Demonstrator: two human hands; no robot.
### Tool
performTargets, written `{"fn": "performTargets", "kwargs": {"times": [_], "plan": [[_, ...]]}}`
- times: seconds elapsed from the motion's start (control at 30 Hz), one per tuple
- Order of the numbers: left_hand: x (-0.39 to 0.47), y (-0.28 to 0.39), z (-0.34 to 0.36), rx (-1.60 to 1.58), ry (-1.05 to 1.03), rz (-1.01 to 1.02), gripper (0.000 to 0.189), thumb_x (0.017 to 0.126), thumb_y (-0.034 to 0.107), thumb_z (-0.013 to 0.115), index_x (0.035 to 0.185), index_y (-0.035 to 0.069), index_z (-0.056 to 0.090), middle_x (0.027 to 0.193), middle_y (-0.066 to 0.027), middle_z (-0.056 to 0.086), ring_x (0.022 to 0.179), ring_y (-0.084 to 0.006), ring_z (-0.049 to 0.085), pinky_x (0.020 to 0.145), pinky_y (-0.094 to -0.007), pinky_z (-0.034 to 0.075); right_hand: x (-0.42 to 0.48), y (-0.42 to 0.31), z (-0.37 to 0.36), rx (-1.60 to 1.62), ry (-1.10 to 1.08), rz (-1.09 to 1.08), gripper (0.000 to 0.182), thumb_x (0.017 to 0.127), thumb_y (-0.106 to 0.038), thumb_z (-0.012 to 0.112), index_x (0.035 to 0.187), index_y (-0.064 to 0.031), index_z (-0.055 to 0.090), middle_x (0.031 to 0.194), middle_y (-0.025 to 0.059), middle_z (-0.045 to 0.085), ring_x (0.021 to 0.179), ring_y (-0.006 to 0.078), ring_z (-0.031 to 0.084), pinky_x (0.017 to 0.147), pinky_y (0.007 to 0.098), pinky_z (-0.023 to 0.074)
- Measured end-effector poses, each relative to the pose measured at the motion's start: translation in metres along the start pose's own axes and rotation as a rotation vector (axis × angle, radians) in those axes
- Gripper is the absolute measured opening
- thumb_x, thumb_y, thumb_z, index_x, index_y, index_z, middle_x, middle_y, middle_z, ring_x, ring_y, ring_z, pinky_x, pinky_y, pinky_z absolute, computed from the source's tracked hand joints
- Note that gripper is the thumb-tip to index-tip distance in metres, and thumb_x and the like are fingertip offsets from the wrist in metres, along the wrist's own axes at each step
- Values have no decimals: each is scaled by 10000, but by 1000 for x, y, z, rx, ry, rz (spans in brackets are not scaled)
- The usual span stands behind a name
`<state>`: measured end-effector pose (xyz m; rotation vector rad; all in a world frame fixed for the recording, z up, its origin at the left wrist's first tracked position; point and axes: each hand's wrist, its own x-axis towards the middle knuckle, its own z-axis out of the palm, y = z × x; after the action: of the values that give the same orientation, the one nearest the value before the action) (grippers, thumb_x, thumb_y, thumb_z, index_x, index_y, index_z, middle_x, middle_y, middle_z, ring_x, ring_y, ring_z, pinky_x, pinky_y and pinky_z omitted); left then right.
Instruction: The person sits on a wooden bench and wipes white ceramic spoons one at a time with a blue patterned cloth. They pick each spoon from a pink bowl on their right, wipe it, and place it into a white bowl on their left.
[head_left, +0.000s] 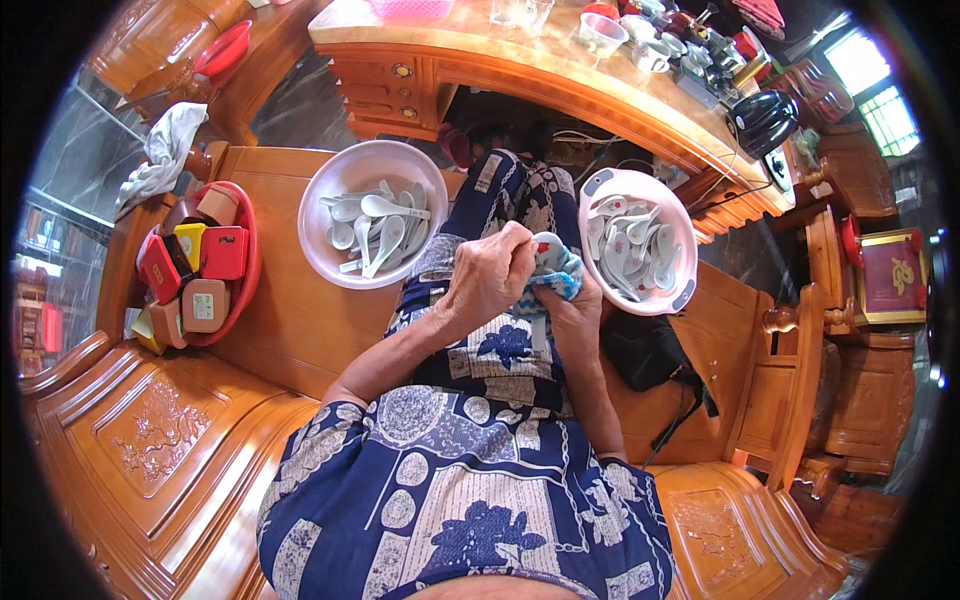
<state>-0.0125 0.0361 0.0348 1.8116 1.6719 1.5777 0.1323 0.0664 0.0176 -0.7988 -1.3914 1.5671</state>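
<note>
My right hand (576, 306) holds a blue-and-white knitted cloth (559, 281) wrapped around a white spoon (546, 241) with a red pattern, above my lap. My left hand (491, 271) is curled right beside them; its fingertips are hidden, so I cannot tell what it grips. Left of my knees, a pearly plastic basin (319, 240) contains several white spoons (386, 232). To the right, an oval pale-pink basin (684, 259) holds several more spoons (637, 236), some with red patterns.
A red basin (253, 262) of small boxes sits on the wooden bench (315, 337) at left. Near the right basin lies a black bag (641, 351) with a strap. The table (517, 64) ahead carries cups, a plastic tub (602, 36) and a black kettle (765, 120).
</note>
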Motion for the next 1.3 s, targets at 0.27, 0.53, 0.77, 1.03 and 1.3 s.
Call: {"fn": "performTargets", "kwargs": {"times": [0.27,0.53,0.77,1.03,1.3], "plan": [[11,0,-12,45,187,35,27,864,36,571,865,9,572,685,-147,582,587,-245,627,549,-318,484,-7,-9,6,60,-68,122,232,790,75,598,1010,3,610,868,23,653,743,80,623,670,220,525],[14,-6,-22,110,276,30,39,872,46,588,857,11,580,658,-131,587,570,-180,624,526,-303,469,-13,-16,6,-8,-207,130,242,764,87,618,982,-17,615,871,13,628,792,78,594,726,235,497],[3,-2,-16,64,154,61,61,898,74,560,882,16,552,675,-167,577,582,-285,623,533,-338,475,-5,-11,-1,-75,-179,93,272,717,89,617,964,-24,597,865,9,614,804,82,586,725,236,489],[-12,7,-6,-124,-90,-69,108,922,119,555,907,14,535,632,-119,549,533,-170,574,502,-309,453,5,-14,-9,-203,-25,-113,205,738,67,633,918,-16,582,812,13,618,748,78,577,675,234,480],[-13,5,-2,-101,94,-50,75,901,74,567,872,8,548,620,-87,566,555,-98,547,505,-276,452,8,-10,-5,-228,-77,-96,194,747,61,627,922,-13,592,797,15,615,747,75,565,677,240,478]]}}
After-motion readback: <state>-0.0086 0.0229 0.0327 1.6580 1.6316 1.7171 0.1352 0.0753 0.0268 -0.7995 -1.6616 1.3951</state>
